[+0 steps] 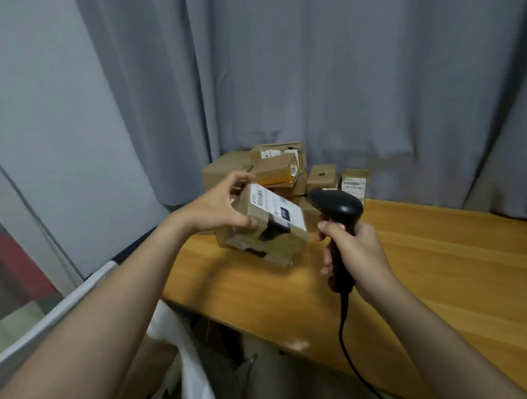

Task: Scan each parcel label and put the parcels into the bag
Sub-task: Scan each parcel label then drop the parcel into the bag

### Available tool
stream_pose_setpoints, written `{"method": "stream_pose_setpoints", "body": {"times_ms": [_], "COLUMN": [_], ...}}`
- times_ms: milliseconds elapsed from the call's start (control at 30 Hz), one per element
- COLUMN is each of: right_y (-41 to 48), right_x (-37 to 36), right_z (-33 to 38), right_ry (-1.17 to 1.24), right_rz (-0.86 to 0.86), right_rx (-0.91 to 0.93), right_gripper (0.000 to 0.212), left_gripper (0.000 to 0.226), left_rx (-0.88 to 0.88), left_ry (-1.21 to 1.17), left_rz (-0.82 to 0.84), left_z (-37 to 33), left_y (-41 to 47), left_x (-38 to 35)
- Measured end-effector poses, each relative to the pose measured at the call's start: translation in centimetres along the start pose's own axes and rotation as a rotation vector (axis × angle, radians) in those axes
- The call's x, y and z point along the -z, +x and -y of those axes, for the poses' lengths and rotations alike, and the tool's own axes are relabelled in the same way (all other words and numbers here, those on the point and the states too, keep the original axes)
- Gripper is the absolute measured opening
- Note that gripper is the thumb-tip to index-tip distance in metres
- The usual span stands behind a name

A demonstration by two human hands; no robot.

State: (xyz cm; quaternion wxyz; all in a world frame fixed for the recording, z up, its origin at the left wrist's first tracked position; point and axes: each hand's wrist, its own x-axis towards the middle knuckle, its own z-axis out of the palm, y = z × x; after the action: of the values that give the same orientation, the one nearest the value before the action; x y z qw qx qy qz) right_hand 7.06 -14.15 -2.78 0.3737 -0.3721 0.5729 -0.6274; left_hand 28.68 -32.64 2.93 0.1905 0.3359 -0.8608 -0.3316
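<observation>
Head view: your left hand (223,207) grips a small cardboard parcel (273,241), with the thumb pressed on the near face and the fingers curled over the far top edge. It holds the parcel in the air just in front of the pile of parcels (273,168), tilted so the white label (275,208) faces up. Your right hand (356,252) is wrapped around the handle of the black scanner (337,207), also in front of the pile and a little to its right. The scanner head is close beside the label.

The parcel looks light, since one hand carries it clear of the tabletop (427,267) without strain. The cardboard should be stiff enough to take a firm pinch. The near face looks scuffed and torn, though, with dark gaps showing, so that side may give or catch. Take hold across two opposite sound faces, as you do now, and leave the label uncovered for the scanner. Dry cardboard is unlikely to slip, though any taped strips may be slicker.

The white bag (192,371) lies well in front of the pile and lower down, toward your left. You cannot tell from here how wide its mouth is. The cable (343,326) hangs from the scanner on the pile's right side, away from the bag.
</observation>
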Motion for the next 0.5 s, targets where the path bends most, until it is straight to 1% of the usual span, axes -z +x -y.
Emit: {"method": "stream_pose_setpoints", "body": {"times_ms": [100, 233, 300, 367, 433, 500], "right_y": [-3.1, -6.5, -8.1, -9.7, -11.3, -12.8], "right_x": [1.4, 3.3, 4.3, 5.3, 6.2, 6.9], "right_z": [0.3, -0.9, -1.8, -2.7, -3.4, -3.8], "right_ry": [-0.027, -0.044, -0.021, 0.009, -0.009, -0.050], "right_rz": [-0.003, -0.038, -0.059, -0.080, -0.086, -0.086], "right_rx": [-0.047, -0.114, -0.137, -0.146, -0.148, -0.160], "right_gripper": [0.018, 0.019, 0.018, 0.015, 0.020, 0.026], "left_gripper": [0.093, 0.088, 0.093, 0.102, 0.103, 0.095], "left_rx": [-0.010, -0.041, -0.032, 0.000, -0.030, -0.095], "left_ry": [0.123, 0.384, 0.471, 0.492, 0.530, 0.600], "left_rz": [0.199, 0.340, 0.430, 0.518, 0.524, 0.453], "left_z": [-3.2, -6.3, -7.5, -8.3, -8.9, -9.3], "left_y": [-1.9, -3.2, -3.9, -4.6, -5.5, -6.3], "left_x": [-3.0, -8.0, -10.3, -12.3, -13.8, -14.4]}}
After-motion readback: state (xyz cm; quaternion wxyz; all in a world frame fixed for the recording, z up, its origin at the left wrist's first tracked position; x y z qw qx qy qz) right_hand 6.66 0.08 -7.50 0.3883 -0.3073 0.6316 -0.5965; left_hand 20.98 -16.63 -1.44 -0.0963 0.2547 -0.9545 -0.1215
